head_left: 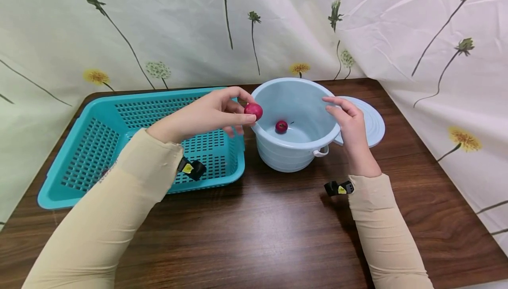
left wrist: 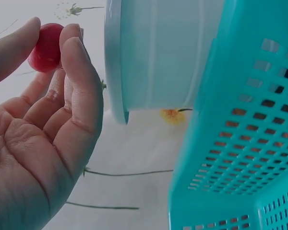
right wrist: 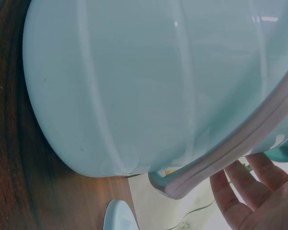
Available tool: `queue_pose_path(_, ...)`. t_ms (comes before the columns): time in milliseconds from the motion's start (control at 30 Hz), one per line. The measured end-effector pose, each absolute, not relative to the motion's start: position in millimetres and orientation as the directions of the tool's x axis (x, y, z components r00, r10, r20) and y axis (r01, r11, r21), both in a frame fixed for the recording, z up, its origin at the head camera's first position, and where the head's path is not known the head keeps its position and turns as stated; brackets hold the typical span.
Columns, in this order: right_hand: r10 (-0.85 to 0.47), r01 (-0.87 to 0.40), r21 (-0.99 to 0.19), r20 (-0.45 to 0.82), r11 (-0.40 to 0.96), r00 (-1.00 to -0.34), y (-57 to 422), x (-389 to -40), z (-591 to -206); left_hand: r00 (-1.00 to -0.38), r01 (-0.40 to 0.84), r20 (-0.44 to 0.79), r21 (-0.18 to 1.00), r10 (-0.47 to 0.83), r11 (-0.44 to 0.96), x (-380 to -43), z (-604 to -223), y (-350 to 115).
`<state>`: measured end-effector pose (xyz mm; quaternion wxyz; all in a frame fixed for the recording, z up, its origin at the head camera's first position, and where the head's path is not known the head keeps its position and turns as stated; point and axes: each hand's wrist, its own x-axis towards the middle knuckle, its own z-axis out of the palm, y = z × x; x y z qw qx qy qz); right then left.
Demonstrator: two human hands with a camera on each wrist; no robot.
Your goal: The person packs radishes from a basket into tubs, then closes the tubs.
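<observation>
My left hand (head_left: 220, 112) pinches a small round red fruit (head_left: 253, 111) between thumb and fingertips, at the left rim of a pale blue bucket (head_left: 289, 159). The left wrist view also shows the fruit (left wrist: 46, 48) at the fingertips, the other fingers loosely bent below it. Inside the bucket, a second red fruit (head_left: 281, 126) lies on the bottom. My right hand (head_left: 350, 124) is at the bucket's right rim, with its fingertips reaching over it. In the right wrist view its fingers (right wrist: 252, 187) extend to the rim, their tips partly hidden behind it.
A turquoise perforated basket (head_left: 210, 181) stands left of the bucket, partly covered by my left arm. A round pale blue lid (head_left: 371, 121) lies behind the right hand. Everything stands on a dark wooden table (head_left: 270, 236) backed by a flowered white cloth (head_left: 174, 24).
</observation>
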<state>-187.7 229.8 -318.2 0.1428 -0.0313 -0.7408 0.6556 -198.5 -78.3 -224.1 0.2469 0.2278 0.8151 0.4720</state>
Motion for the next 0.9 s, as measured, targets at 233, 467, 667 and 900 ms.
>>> queue_pose_path(233, 0.233, -0.134, -0.981, 0.165, 0.142, -0.959, 231.4, -188.8, -316.7, -0.792, 0.129, -0.155, 0.903, 0.591, 0.41, -197.3, -222.3, -64.9)
queue_pose_path(467, 0.245, -0.136, -0.983, 0.163, 0.122, -0.956, 232.1, -187.6, -316.4, -0.813, 0.121, -0.108, 0.93, 0.572, 0.347, -194.9, -219.6, -50.9)
queue_pose_path(667, 0.244, -0.142, -0.982, 0.169, 0.125, -0.955, 231.6, -186.6, -316.8, -0.811, 0.111, -0.118, 0.931, 0.574, 0.349, -194.7, -221.5, -40.7)
queue_pose_path(900, 0.235, -0.127, -0.982, 0.158, 0.142, -0.959, 231.0, -187.0, -317.5, -0.801, 0.104, -0.119, 0.937, 0.587, 0.333, -195.9, -225.7, -30.9)
